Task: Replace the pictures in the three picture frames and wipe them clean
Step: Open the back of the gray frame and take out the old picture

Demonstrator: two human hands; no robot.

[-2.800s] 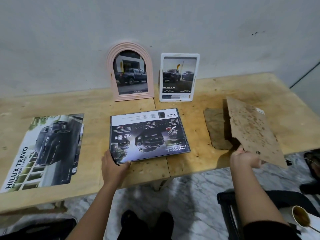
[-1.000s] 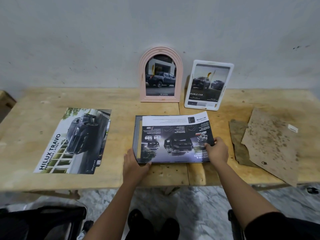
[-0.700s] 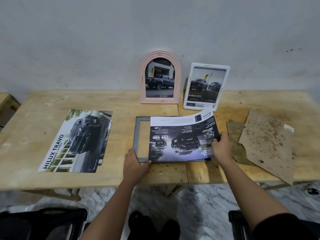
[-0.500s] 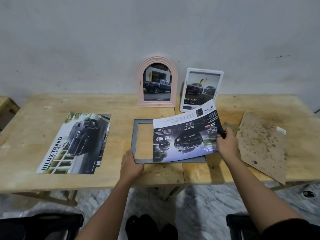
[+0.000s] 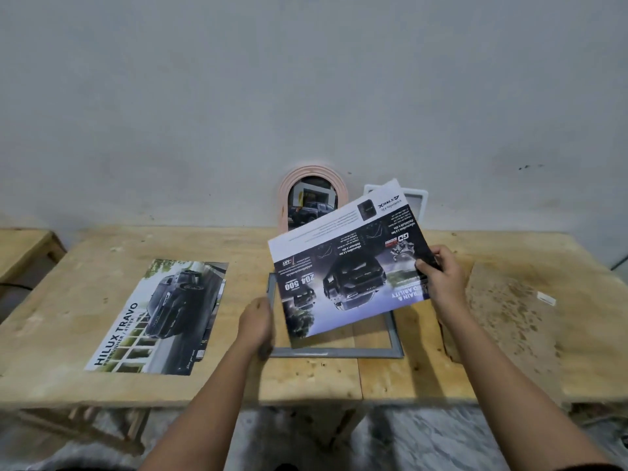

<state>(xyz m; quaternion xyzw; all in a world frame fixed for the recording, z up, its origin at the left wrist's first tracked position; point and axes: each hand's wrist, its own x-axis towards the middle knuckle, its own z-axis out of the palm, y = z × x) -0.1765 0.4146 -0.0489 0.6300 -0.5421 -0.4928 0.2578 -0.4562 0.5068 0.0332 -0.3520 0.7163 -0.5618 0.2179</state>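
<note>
Item: car brochure sheet (image 5: pixel 346 266), printed face up with its lettering upside down to the viewer. Change recorded: a second ago it lay flat inside the grey rectangular frame (image 5: pixel 333 352); it has since been slid sideways and lifted clear, and now hangs tilted in the air above the frame with its far corner raised toward the wall. Bare wood shows through the frame opening. Judgement: the old picture is out of this frame, so the frame is ready for a replacement, and wiping is not yet done. Right hand (image 5: pixel 441 277): raised off the surface (image 5: pixel 306 379), forearm reaching forward, thumb on top and fingers beneath, pinching the sheet at its right edge. Left hand (image 5: pixel 258 324): low, directly below and left of the lifted sheet, fingers bent over the frame's near-left corner, holding it down against the wood. Left of the left hand, well apart: a HILUX TRAVO poster (image 5: pixel 163 317), lying flat, probably the replacement. Just right of the right hand: a stained brown backing board (image 5: pixel 509 317), lying flat and overhanging the near edge. Beyond both hands, against the wall: a pink arched frame (image 5: pixel 283 195) with a truck picture, and a white frame (image 5: pixel 416 195), both partly hidden behind the lifted sheet. Whether these two have been changed or wiped cannot be told.
</note>
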